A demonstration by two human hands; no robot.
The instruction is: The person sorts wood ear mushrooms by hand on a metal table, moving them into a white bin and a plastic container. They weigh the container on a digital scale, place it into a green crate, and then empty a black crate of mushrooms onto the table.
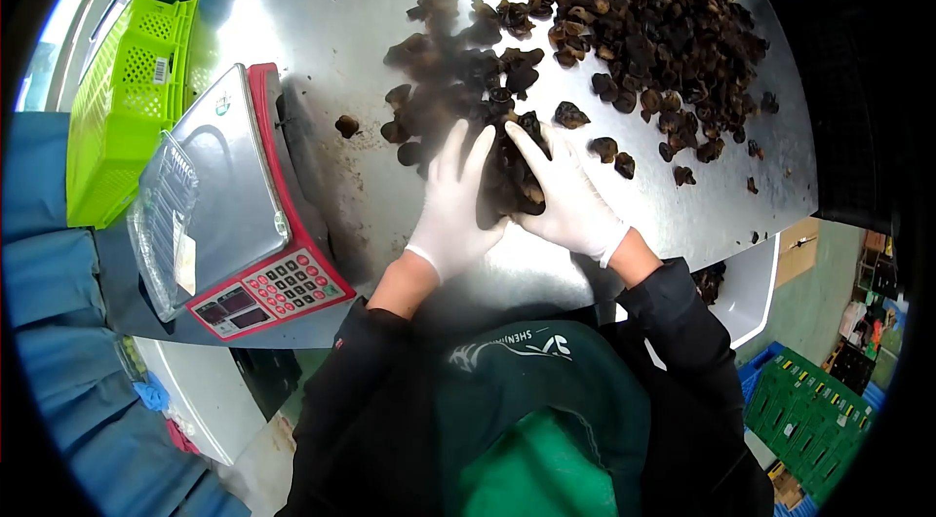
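Wood ear pieces (653, 30) look dark brown, curled and glossy.

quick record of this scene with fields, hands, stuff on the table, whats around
left hand: white glove, fingers spread at the small heap's left
right hand: white glove, fingers spread at its right, thumbs close together
small heap: dark curled pieces, partly blurred
big heap: similar pieces, far right
table: shiny metal
scale: left, red trim, keypad toward person
crate: bright green, beyond scale

the scale (216, 191) stands between the crate (102, 142) and the pile (648, 15) on the table (341, 25).
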